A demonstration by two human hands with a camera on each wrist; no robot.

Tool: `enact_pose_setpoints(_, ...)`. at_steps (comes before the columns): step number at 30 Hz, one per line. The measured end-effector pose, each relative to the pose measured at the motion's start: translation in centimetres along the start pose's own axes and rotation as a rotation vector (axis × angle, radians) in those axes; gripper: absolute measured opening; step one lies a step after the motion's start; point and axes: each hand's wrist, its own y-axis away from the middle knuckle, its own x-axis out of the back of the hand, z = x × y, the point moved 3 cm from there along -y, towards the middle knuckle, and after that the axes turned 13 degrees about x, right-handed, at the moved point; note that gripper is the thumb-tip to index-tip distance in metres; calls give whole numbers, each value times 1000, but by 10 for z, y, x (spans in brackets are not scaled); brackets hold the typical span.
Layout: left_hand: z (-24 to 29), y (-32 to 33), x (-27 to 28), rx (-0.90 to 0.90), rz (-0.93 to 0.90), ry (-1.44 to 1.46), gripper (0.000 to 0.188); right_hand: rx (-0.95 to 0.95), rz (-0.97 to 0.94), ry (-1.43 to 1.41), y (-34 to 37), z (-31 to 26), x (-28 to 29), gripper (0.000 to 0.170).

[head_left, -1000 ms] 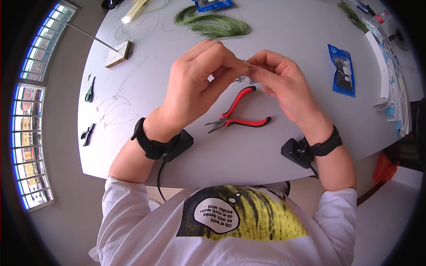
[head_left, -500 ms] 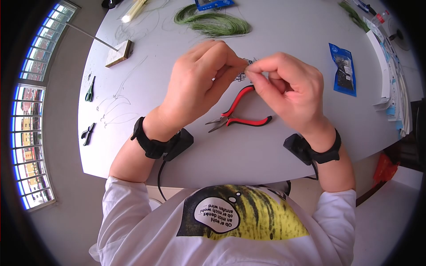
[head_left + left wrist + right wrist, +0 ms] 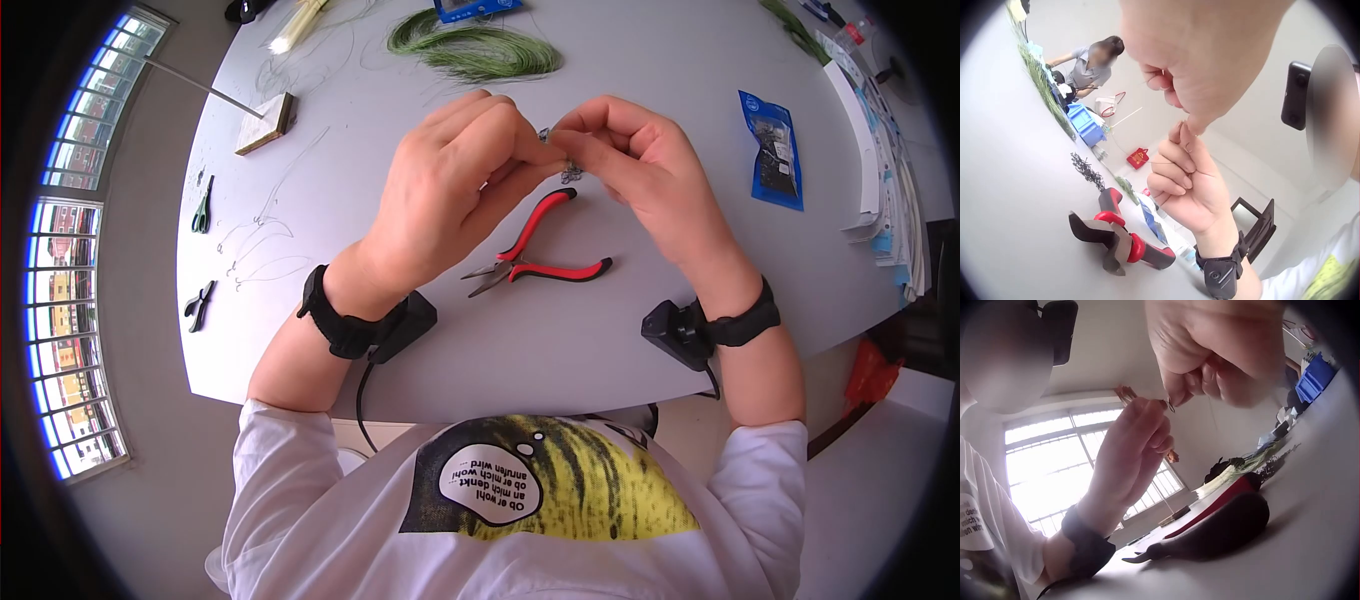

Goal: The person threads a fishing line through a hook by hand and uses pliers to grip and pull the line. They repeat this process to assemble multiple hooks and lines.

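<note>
Both hands meet at the fingertips above the table. My left hand [image 3: 450, 180] pinches a small metal hook [image 3: 1171, 406] between thumb and finger. My right hand [image 3: 645, 170] has thumb and forefinger pinched close against it, with a thin line [image 3: 1166, 164] running past its curled fingers. Just behind the fingertips is a pile of small dark hooks [image 3: 572, 173], partly hidden by the hands in the head view. Below the hands lie red-and-black pliers [image 3: 560, 272], their handles spread.
A coil of green strands [image 3: 480, 48] lies at the back. A blue packet [image 3: 773, 150] is on the right. At left are a block with a rod [image 3: 265, 122], green snips [image 3: 203, 207], black snips [image 3: 200, 305] and hooked lines [image 3: 262, 240]. Another person [image 3: 1089, 67] sits beyond.
My right hand turned and drew slightly away half a second ago, and now its fingers are back against the left fingertips. My left hand has barely moved; the pliers stay put.
</note>
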Motion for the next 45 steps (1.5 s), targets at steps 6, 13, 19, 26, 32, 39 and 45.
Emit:
enact_pose_setpoints(6, 0, -1, 2, -5, 73, -20, 17, -135, -42, -164, 2, 5, -3, 16)
enact_pose_setpoints(13, -1, 1, 3, 26, 67, 0, 10, 61, -26, 56, 5, 4, -9, 7)
enact_pose_setpoints(19, -4, 1, 1, 74, 114, -1, 14, 335, -76, 445, 10, -14, -12, 10)
enact_pose_setpoints(26, -2, -1, 0, 44, 52, -44, 15, 550, 60, 598, 6, -29, -7, 8)
enact_pose_setpoints(32, -2, 0, -2, 53, 33, -20, 18, 273, 82, 322, 1, -12, 3, 6)
enact_pose_setpoints(39, -1, 0, 0, 15, 65, -42, 18, -84, 9, -13, 1, -3, -1, 15)
enact_pose_setpoints(45, -5, 1, 3, 25, 90, -11, 12, -109, -30, -90, 3, 5, -8, 13)
